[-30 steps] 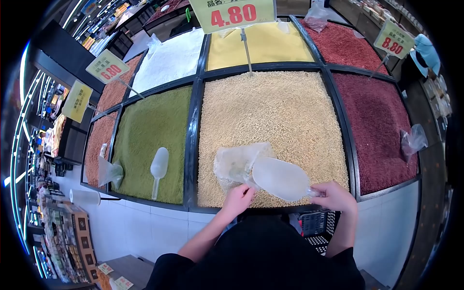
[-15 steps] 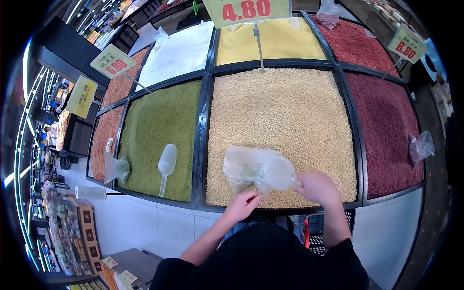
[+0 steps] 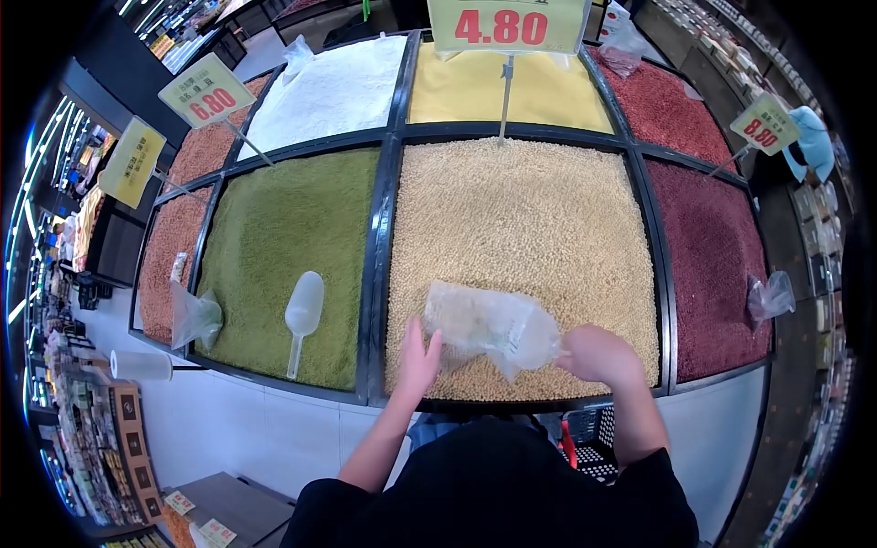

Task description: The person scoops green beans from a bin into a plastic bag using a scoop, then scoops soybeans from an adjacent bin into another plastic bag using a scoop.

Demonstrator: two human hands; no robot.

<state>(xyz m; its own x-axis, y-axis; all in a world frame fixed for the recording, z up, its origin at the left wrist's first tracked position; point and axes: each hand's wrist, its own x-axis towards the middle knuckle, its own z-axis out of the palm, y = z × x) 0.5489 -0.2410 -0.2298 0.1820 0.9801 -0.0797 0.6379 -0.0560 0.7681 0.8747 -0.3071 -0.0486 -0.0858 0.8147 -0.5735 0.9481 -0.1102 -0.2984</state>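
Observation:
A clear plastic bag (image 3: 475,320) lies over the pale yellow beans (image 3: 521,219) in the middle bin. My right hand (image 3: 598,353) is closed at the bag's right end, around the handle of a translucent scoop (image 3: 539,338). The scoop's bowl is partly veiled by the plastic, so I cannot tell how far inside the bag it sits. Just left of the bag, my left hand (image 3: 420,354) points upward with thumb and fingers apart, holding nothing. Whether its fingertips touch the plastic is unclear.
A second scoop (image 3: 304,306) rests on the green beans (image 3: 283,219) to the left. Dark red beans (image 3: 708,247) fill the right bin, with a plastic bag (image 3: 770,297) at its edge. Black dividers (image 3: 376,274) separate the bins. A price sign (image 3: 507,27) stands behind the middle bin.
My left hand has let go of the bag's lower edge, moved left and opened. The bag now covers more of the scoop. My right hand keeps its grip.

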